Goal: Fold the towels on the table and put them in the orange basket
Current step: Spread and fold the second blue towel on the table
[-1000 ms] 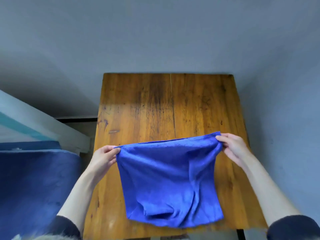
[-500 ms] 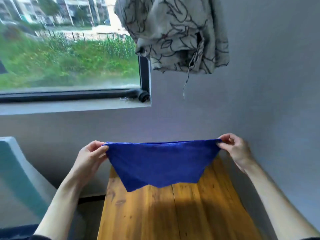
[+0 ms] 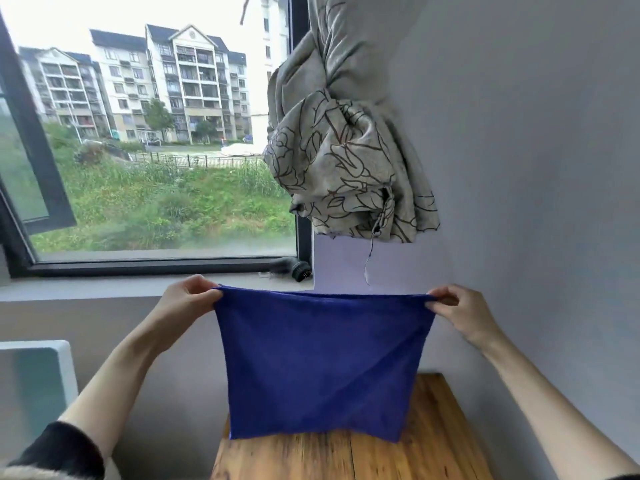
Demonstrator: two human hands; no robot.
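Head view: the blue towel [image 3: 320,362], a second ago draped on the table [image 3: 433,452], now hangs clear above its far edge, left hand [image 3: 187,303] and right hand [image 3: 457,310] each pinching a top corner, ready for folding. No basket shows.

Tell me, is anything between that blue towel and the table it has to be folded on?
Nothing visible. The left hand and right hand pinch the top corners of the blue towel, which hangs free above the wooden table. The visible tabletop beneath it is bare. The orange basket is not in view, so that path cannot be judged.
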